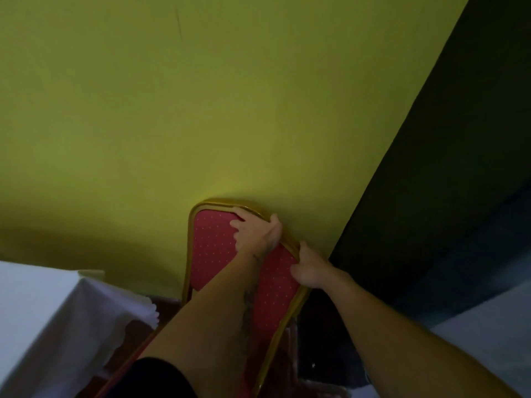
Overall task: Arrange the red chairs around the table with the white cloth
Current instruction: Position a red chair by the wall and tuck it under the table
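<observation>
A red chair (211, 254) with white dots and a gold frame leans against the yellow-green wall, its backrest facing me. My left hand (257, 232) grips the top rail of the backrest. My right hand (311, 270) holds the gold frame on the backrest's right edge. The table with the white cloth (43, 317) stands at the lower left, a short way left of the chair. The chair's seat and legs are hidden behind my arms.
The yellow-green wall (201, 110) fills the view straight ahead. A dark panel or curtain (445, 182) runs down the right side. A pale surface (488, 340) shows at the lower right. Dark reddish floor lies between table and chair.
</observation>
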Demonstrator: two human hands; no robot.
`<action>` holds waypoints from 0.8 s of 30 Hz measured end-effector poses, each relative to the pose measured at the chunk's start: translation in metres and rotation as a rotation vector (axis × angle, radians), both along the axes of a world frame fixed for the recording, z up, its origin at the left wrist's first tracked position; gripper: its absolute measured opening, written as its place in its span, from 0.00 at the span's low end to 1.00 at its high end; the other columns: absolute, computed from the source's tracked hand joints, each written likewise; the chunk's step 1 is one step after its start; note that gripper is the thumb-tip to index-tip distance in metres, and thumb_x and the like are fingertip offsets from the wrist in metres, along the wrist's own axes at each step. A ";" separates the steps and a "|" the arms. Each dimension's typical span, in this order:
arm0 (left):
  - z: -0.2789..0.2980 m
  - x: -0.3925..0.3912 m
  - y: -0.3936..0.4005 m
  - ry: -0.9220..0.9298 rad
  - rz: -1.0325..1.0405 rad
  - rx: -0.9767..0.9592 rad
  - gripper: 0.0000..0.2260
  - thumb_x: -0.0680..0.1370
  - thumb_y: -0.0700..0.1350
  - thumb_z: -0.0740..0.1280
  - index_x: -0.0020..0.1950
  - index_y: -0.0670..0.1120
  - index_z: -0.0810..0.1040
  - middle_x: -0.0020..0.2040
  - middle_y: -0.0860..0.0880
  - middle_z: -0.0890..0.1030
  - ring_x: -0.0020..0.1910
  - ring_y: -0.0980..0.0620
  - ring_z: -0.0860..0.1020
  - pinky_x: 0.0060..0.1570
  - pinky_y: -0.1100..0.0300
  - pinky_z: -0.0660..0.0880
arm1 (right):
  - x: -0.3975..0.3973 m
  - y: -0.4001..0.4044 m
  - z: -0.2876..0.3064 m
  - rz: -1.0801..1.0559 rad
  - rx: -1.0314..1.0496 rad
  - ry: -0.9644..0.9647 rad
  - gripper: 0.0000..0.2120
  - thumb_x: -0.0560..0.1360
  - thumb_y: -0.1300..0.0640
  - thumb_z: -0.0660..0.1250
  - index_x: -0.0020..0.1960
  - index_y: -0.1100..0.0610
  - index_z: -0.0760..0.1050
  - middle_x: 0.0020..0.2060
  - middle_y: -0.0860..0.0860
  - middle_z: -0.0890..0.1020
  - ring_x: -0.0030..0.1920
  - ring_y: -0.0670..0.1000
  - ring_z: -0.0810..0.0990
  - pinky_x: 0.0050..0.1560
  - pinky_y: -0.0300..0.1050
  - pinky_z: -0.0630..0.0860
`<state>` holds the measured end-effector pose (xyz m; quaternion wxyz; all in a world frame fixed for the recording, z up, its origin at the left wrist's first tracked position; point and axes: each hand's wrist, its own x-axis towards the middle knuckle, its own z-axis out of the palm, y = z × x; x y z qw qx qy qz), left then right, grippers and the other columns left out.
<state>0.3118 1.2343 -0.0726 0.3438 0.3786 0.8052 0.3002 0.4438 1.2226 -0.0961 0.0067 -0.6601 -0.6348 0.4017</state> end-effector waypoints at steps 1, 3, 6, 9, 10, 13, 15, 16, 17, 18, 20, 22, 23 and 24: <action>-0.002 0.005 0.008 -0.046 0.012 0.012 0.47 0.79 0.60 0.64 0.82 0.42 0.36 0.81 0.34 0.52 0.74 0.30 0.64 0.70 0.41 0.65 | 0.000 0.000 -0.001 -0.001 0.035 -0.014 0.34 0.78 0.53 0.64 0.81 0.58 0.57 0.74 0.59 0.70 0.72 0.62 0.70 0.68 0.53 0.72; -0.005 0.014 0.020 -0.099 0.061 0.020 0.48 0.78 0.58 0.66 0.81 0.43 0.34 0.81 0.33 0.46 0.76 0.28 0.60 0.71 0.40 0.63 | 0.002 0.001 -0.006 0.007 0.097 -0.050 0.27 0.80 0.56 0.63 0.76 0.58 0.60 0.69 0.59 0.73 0.67 0.62 0.74 0.61 0.50 0.74; -0.010 0.024 0.024 -0.124 0.105 0.007 0.50 0.78 0.52 0.70 0.81 0.46 0.31 0.82 0.35 0.41 0.78 0.28 0.54 0.71 0.39 0.62 | 0.004 -0.003 -0.015 0.028 0.123 -0.093 0.24 0.80 0.59 0.65 0.73 0.57 0.60 0.65 0.59 0.74 0.64 0.62 0.75 0.55 0.49 0.74; -0.018 0.020 0.020 -0.137 0.075 0.029 0.51 0.76 0.48 0.70 0.80 0.50 0.30 0.82 0.35 0.40 0.78 0.28 0.54 0.73 0.40 0.63 | 0.007 -0.003 -0.017 0.059 0.137 -0.083 0.25 0.80 0.59 0.65 0.73 0.55 0.59 0.67 0.60 0.72 0.66 0.62 0.74 0.64 0.55 0.75; -0.020 0.018 0.019 -0.154 0.056 0.044 0.52 0.76 0.48 0.70 0.80 0.51 0.29 0.82 0.35 0.39 0.78 0.27 0.54 0.74 0.40 0.63 | 0.008 -0.003 -0.017 0.069 0.140 -0.094 0.25 0.81 0.58 0.65 0.73 0.55 0.59 0.67 0.59 0.72 0.66 0.62 0.74 0.64 0.55 0.74; -0.020 0.017 0.009 -0.194 0.028 0.075 0.52 0.76 0.48 0.72 0.80 0.53 0.30 0.81 0.36 0.37 0.78 0.27 0.53 0.75 0.39 0.61 | 0.014 -0.008 -0.013 0.108 0.137 -0.133 0.21 0.82 0.58 0.65 0.70 0.57 0.60 0.65 0.59 0.74 0.62 0.59 0.76 0.54 0.50 0.73; -0.018 0.020 -0.001 -0.194 0.038 0.083 0.52 0.76 0.47 0.72 0.80 0.55 0.31 0.82 0.37 0.38 0.79 0.29 0.53 0.76 0.40 0.61 | 0.019 -0.016 -0.011 0.134 0.142 -0.148 0.21 0.82 0.59 0.65 0.71 0.58 0.61 0.63 0.58 0.75 0.56 0.56 0.76 0.49 0.48 0.71; -0.017 0.021 -0.006 -0.196 0.038 0.085 0.52 0.76 0.46 0.73 0.81 0.55 0.31 0.82 0.38 0.38 0.79 0.30 0.53 0.75 0.41 0.61 | 0.022 -0.020 -0.012 0.150 0.145 -0.153 0.22 0.82 0.59 0.65 0.73 0.58 0.61 0.61 0.57 0.76 0.54 0.55 0.76 0.49 0.48 0.71; -0.016 0.021 -0.011 -0.195 0.031 0.085 0.52 0.77 0.45 0.73 0.81 0.55 0.31 0.82 0.38 0.39 0.79 0.31 0.54 0.74 0.42 0.62 | 0.024 -0.024 -0.012 0.167 0.140 -0.154 0.25 0.82 0.59 0.66 0.75 0.58 0.60 0.58 0.56 0.76 0.55 0.55 0.77 0.49 0.48 0.72; -0.015 0.022 -0.016 -0.189 0.021 0.082 0.52 0.77 0.45 0.73 0.81 0.55 0.32 0.83 0.38 0.40 0.79 0.32 0.54 0.73 0.43 0.63 | 0.025 -0.028 -0.014 0.190 0.132 -0.155 0.27 0.81 0.59 0.66 0.76 0.59 0.59 0.56 0.55 0.77 0.56 0.56 0.78 0.50 0.49 0.74; -0.013 0.022 -0.027 -0.173 0.003 0.062 0.52 0.77 0.45 0.73 0.81 0.55 0.32 0.83 0.39 0.41 0.80 0.33 0.54 0.73 0.45 0.63 | 0.024 -0.039 -0.014 0.232 0.113 -0.154 0.32 0.80 0.58 0.67 0.79 0.58 0.56 0.61 0.57 0.77 0.61 0.59 0.79 0.57 0.54 0.78; -0.010 0.022 -0.037 -0.189 -0.009 0.047 0.51 0.77 0.44 0.73 0.81 0.56 0.32 0.83 0.40 0.42 0.80 0.34 0.53 0.75 0.43 0.61 | 0.026 -0.048 -0.016 0.265 0.087 -0.140 0.35 0.79 0.57 0.68 0.80 0.55 0.54 0.66 0.59 0.75 0.64 0.62 0.77 0.63 0.59 0.77; -0.009 0.023 -0.043 -0.202 -0.014 0.043 0.51 0.77 0.43 0.73 0.81 0.56 0.33 0.83 0.41 0.42 0.80 0.34 0.52 0.76 0.42 0.60 | 0.027 -0.053 -0.016 0.287 0.070 -0.134 0.36 0.78 0.57 0.68 0.80 0.55 0.54 0.67 0.59 0.75 0.65 0.62 0.77 0.63 0.60 0.77; -0.008 0.024 -0.050 -0.209 -0.023 0.036 0.51 0.77 0.43 0.73 0.81 0.56 0.33 0.83 0.41 0.42 0.80 0.34 0.51 0.76 0.42 0.59 | 0.028 -0.055 -0.017 0.312 0.056 -0.125 0.37 0.77 0.56 0.68 0.80 0.54 0.53 0.67 0.59 0.74 0.65 0.62 0.76 0.63 0.60 0.77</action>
